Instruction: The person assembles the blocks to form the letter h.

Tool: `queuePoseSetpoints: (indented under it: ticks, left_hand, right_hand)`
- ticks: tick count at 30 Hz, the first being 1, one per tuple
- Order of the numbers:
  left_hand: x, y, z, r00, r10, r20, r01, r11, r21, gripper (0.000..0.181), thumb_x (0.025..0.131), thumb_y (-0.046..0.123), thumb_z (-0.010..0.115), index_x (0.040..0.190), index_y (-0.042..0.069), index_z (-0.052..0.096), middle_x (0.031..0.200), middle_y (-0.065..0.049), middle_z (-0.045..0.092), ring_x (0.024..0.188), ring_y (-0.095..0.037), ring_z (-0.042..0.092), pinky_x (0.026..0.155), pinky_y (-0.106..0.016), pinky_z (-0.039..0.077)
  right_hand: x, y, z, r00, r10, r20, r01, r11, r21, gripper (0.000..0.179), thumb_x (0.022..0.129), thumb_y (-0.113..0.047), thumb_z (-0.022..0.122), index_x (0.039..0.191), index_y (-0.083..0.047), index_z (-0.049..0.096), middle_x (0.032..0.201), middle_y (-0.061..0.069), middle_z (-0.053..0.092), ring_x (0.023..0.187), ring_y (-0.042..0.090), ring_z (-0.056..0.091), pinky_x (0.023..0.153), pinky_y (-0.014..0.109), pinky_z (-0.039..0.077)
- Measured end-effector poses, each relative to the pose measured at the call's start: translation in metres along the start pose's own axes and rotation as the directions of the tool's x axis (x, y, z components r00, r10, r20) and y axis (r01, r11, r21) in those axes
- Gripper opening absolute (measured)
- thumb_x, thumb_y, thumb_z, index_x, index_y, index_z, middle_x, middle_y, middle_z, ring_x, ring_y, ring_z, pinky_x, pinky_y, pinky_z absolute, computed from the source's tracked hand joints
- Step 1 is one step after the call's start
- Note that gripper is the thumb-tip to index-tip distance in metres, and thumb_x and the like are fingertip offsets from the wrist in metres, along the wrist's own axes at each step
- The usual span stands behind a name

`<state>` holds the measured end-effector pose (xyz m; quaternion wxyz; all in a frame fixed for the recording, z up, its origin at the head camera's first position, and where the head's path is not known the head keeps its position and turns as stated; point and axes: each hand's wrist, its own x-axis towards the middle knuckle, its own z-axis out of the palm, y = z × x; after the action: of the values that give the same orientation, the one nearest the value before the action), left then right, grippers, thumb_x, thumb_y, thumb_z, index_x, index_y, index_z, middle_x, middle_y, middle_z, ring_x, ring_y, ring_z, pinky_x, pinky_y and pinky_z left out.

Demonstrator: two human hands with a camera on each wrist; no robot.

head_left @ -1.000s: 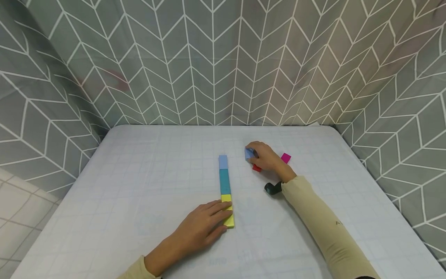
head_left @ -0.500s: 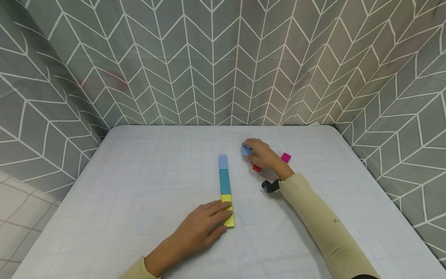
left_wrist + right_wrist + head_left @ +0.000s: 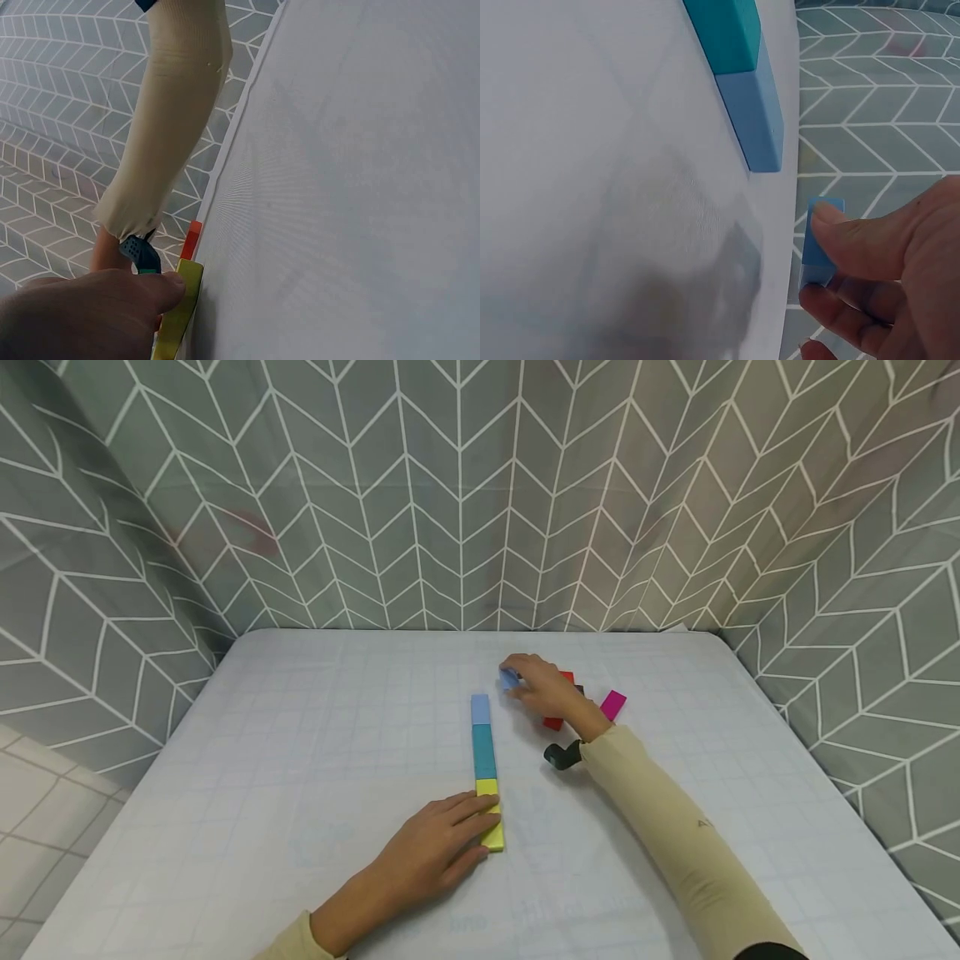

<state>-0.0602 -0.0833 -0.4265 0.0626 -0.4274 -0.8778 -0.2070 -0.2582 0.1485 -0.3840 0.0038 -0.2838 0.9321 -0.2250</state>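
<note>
My left hand (image 3: pixel 429 845) rests with extended fingers across a yellow block (image 3: pixel 492 839) on the white table. In line beyond it lie a teal block (image 3: pixel 484 752) and a light blue block (image 3: pixel 480 709). In the left wrist view, the thumb touches the yellow block (image 3: pixel 180 304). Farther back, my right hand (image 3: pixel 551 687) pinches a second light blue block (image 3: pixel 509 679) between thumb and fingers. In the right wrist view, this held block (image 3: pixel 820 251) is off the table and apart from the row's light blue end (image 3: pixel 754 124).
Red pieces (image 3: pixel 552 724) lie partly hidden behind the right hand, with a small dark piece (image 3: pixel 580 689) beside them. A magenta block (image 3: pixel 612 705) lies to their right. A patterned curtain (image 3: pixel 457 510) borders the table's far edge (image 3: pixel 375 630).
My right hand has moved left and slightly back with the light blue block, uncovering more of the red, dark and magenta pieces. The left hand and the row stay put.
</note>
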Motion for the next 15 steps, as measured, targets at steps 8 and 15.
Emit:
queuePoseSetpoints:
  ticks: [8, 15]
  left_hand:
    - [0.0, 0.0, 0.0, 1.0, 0.004, -0.01, -0.004, 1.0, -0.005, 0.042, 0.093, 0.033, 0.056, 0.132, 0.018, 0.053, 0.14, 0.003, 0.042, 0.129, -0.017, 0.036, 0.099, -0.04, 0.038]
    - [-0.001, -0.001, -0.001, 1.0, 0.01, -0.011, -0.01, 1.0, -0.008, 0.042, 0.093, 0.033, 0.057, 0.132, 0.018, 0.053, 0.14, 0.003, 0.042, 0.129, -0.018, 0.037, 0.099, -0.041, 0.038]
  right_hand:
    - [0.014, -0.009, 0.004, 0.999, 0.012, 0.038, -0.013, 1.0, 0.01, 0.045, 0.088, -0.015, 0.064, 0.13, -0.005, 0.052, 0.13, 0.01, 0.05, 0.122, 0.026, 0.041, 0.102, 0.047, 0.033]
    - [0.025, -0.017, 0.009, 0.995, 0.031, 0.096, -0.034, 0.999, 0.028, 0.045, 0.091, -0.019, 0.061, 0.133, -0.007, 0.049, 0.133, 0.008, 0.048, 0.126, 0.024, 0.037, 0.105, 0.046, 0.028]
